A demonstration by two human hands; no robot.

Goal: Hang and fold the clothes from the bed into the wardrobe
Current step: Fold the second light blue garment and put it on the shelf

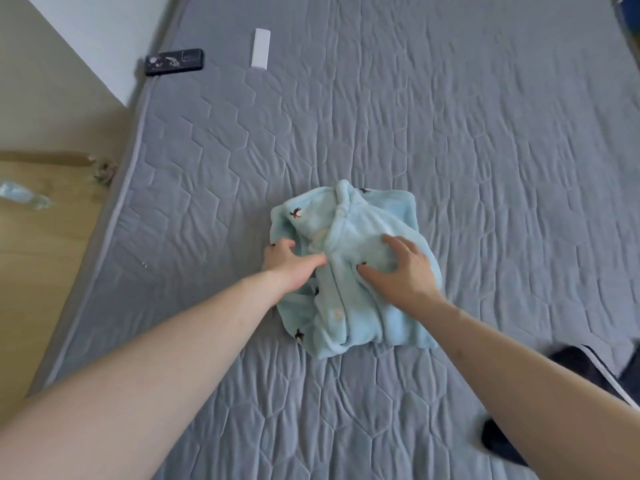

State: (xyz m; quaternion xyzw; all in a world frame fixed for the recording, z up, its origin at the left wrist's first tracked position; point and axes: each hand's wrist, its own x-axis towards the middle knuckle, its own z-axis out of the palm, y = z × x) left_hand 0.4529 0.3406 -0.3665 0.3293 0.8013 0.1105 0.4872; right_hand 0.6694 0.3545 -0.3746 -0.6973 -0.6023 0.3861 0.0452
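A light blue fleece garment (360,216) with buttons and small dark bird prints lies folded into a compact bundle in the middle of the grey quilted mattress (450,126). My left hand (289,259) holds the bundle's left edge, fingers tucked under the fabric and thumb lying across its top. My right hand (403,266) rests on the right half of the bundle with fingers spread and pressing down.
A black remote (174,62) and a white remote (260,48) lie near the mattress's far left edge. Wooden floor (38,244) runs along the left with a clear plastic item (24,195) on it. A dark cloth (585,362) sits at the lower right.
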